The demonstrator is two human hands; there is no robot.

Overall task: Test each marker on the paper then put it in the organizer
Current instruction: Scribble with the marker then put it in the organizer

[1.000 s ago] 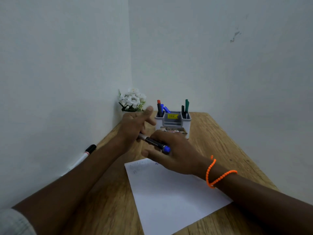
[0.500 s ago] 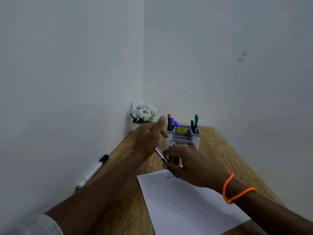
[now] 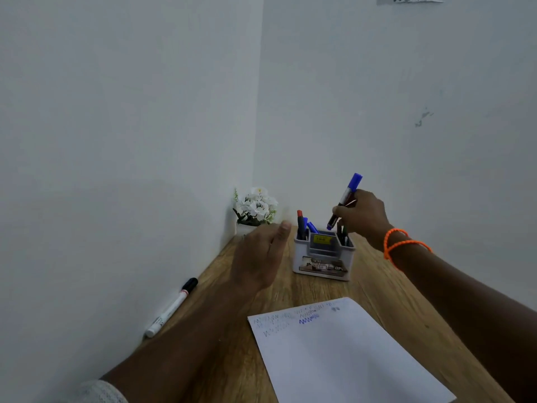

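Observation:
My right hand (image 3: 361,213) grips a blue marker (image 3: 345,197), capped and tilted, its lower end just above the white organizer (image 3: 322,261). The organizer stands near the table's back corner and holds several markers: red and blue ones on its left side, green and dark ones on its right, partly hidden by my hand. My left hand (image 3: 261,257) hovers empty with fingers apart, left of the organizer. A white paper (image 3: 343,353) lies in front, with faint scribbles and a fresh blue zigzag along its top edge. A white marker with a black cap (image 3: 171,308) lies against the left wall.
A small pot of white flowers (image 3: 257,206) sits in the corner behind my left hand. Walls close off the wooden table (image 3: 220,338) on the left and at the back. An orange bead bracelet is on my right wrist.
Both hands held the blue marker over the paper. Now the left hand has let go and the right hand has lifted the capped marker up to the organizer. The view tilted upward.

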